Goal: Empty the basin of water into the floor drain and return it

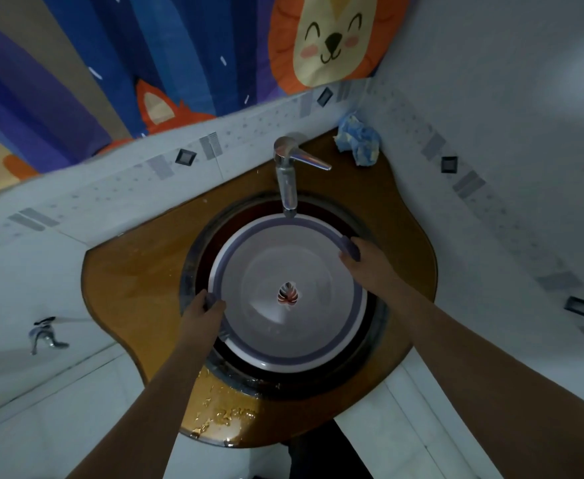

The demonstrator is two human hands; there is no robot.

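Head view, looking straight down.

Markings: a red-and-dark leaf motif (288,294) at the centre of the basin floor. On the shower curtain (118,63) behind, a cartoon lion (332,39) and an orange fox (166,110) against blue and purple bands.

Task thing: the basin (249,257) – round, pale, with a purple band under the rim – sits inside the dark sink bowl (375,326), just below the spout of the chrome faucet (287,181). Whether it holds water cannot be told.

Hands: the left hand (202,311) grips the rim on the basin's left side, thumb on the inside, fingers curled under the edge. The right hand (359,259) grips the rim at upper right, fingers wrapped over the edge and closed on it. Both forearms reach in from the bottom of the view.

Surface: an amber-brown corner counter (138,278) with a curved outline; its near edge shows flaky, glinting patches (228,414). A crumpled blue-and-cream cloth (358,141) lies in the back corner, right of the faucet lever.

Room: pale wall tiles (491,98) on both sides, with a border strip of grey bars and dark diamonds – a small chrome wall valve (43,335) low on the left. Pale floor tiles (404,426) below.
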